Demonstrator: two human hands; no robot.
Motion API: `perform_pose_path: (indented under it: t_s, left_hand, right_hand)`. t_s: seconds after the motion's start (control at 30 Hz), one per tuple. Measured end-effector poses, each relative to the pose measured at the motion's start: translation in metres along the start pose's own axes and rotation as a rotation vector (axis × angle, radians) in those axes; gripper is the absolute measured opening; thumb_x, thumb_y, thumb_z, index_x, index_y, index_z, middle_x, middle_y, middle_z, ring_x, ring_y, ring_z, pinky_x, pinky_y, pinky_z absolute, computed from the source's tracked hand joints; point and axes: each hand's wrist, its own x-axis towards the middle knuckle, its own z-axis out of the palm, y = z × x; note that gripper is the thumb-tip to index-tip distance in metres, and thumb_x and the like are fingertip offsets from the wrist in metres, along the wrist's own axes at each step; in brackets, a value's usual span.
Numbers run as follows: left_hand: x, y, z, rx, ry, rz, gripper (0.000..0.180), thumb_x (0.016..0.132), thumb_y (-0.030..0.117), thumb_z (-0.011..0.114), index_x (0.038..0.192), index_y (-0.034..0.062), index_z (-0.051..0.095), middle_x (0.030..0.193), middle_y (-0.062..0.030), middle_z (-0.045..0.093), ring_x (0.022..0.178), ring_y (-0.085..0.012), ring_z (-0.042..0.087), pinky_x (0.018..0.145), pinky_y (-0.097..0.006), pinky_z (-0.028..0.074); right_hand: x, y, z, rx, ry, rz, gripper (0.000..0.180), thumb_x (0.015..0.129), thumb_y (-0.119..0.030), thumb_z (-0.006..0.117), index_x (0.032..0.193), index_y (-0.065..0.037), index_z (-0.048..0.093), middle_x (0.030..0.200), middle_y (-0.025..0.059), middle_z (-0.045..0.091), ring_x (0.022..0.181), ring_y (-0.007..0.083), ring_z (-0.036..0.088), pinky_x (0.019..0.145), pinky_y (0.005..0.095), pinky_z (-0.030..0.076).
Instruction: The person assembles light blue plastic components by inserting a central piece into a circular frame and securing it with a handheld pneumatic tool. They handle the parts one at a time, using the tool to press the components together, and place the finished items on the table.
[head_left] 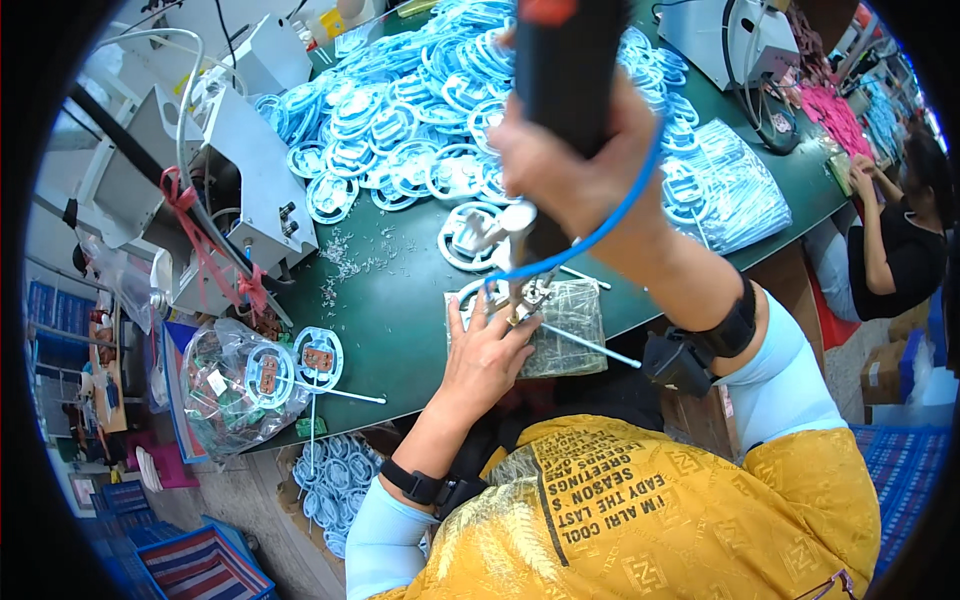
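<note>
A tall black handheld tool with a red part near its top (568,85) is gripped in the right hand (575,165), whose fingers are wrapped around its body; both are blurred. A blue flexible hose (632,205) is seen curving past the tool, and bright metal parts (515,240) are seen at its lower end, just above the left hand (485,350). The left hand is laid with its fingers extended and slightly apart on a light-blue plastic ring (466,291), which is placed on a flat block wrapped in shiny, translucent film (562,362) at the near edge of a dark green tabletop (375,290). The block is crossed by a thin white rod (590,344). A second light-blue ring (444,242) is set just beyond the block, and a large heap of similar light-blue rings (395,125) is spread behind it. Small white scraps (345,262) are scattered to the left. Farther left, two light-blue rings fitted with reddish-brown boards (318,358) are placed beside a clear plastic bag containing green pieces (215,415). A bundle of thin, pale rods (748,195) is laid on the right side of the tabletop.
</note>
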Motion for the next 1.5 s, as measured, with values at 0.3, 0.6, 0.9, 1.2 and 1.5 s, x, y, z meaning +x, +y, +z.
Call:
perform_pose_path:
  t_s: [0.3, 0.6, 0.9, 1.2, 1.5]
  left_hand:
    - [-0.005, -0.007, -0.030, 0.044, 0.103, -0.227, 0.077, 0.060, 0.027, 0.088, 0.128, 0.0088, 0.057, 0.129, -0.0169, 0.049, 0.119, -0.0345, 0.048, 0.097, -0.046, 0.040]
    - [-0.042, -0.043, -0.052, -0.074, 0.355, -0.198, 0.074, 0.058, 0.003, 0.084, 0.125, 0.0045, 0.052, 0.118, -0.0159, 0.054, 0.102, -0.0342, 0.059, 0.083, -0.039, 0.052]
    - [-0.068, -0.063, -0.056, 0.081, 0.696, -0.099, 0.077, 0.059, -0.007, 0.080, 0.126, 0.0061, 0.045, 0.119, -0.0200, 0.057, 0.106, -0.0373, 0.059, 0.088, -0.041, 0.050]
    - [-0.060, -0.052, -0.058, 0.294, 0.700, -0.006, 0.069, 0.064, -0.002, 0.077, 0.125, 0.0125, 0.047, 0.121, -0.0147, 0.054, 0.102, -0.0312, 0.058, 0.086, -0.045, 0.042]
    - [-0.063, -0.011, -0.073, -0.098, 0.621, -0.152, 0.072, 0.064, 0.000, 0.068, 0.131, 0.0037, 0.043, 0.137, -0.0203, 0.041, 0.129, -0.0371, 0.041, 0.109, -0.046, 0.033]
  right_hand:
    - [0.043, 0.018, -0.054, -0.467, 0.092, -0.242, 0.034, 0.081, -0.007, 0.070, 0.110, 0.000, 0.052, 0.074, 0.0023, 0.057, 0.060, 0.0088, 0.058, 0.052, 0.0231, 0.047]
    - [-0.009, 0.036, -0.123, -0.333, 0.294, -0.132, 0.035, 0.090, -0.003, 0.065, 0.124, -0.003, 0.056, 0.104, 0.0042, 0.058, 0.093, 0.0118, 0.059, 0.078, 0.0251, 0.051]
    - [-0.094, 0.061, -0.131, -0.386, 0.319, 0.258, 0.030, 0.099, -0.014, 0.058, 0.071, -0.006, 0.050, 0.062, -0.0057, 0.042, 0.054, 0.0018, 0.038, 0.048, 0.0201, 0.028]
    - [-0.093, 0.039, -0.024, -0.315, -0.433, 0.204, 0.018, 0.088, -0.011, 0.066, 0.104, -0.002, 0.064, 0.089, 0.0121, 0.062, 0.069, 0.0234, 0.060, 0.061, 0.0322, 0.047]
    - [-0.094, 0.021, 0.023, -0.345, -0.727, 0.009, 0.022, 0.088, -0.024, 0.068, 0.091, -0.003, 0.061, 0.083, 0.0108, 0.055, 0.068, 0.0317, 0.061, 0.056, 0.0398, 0.049]
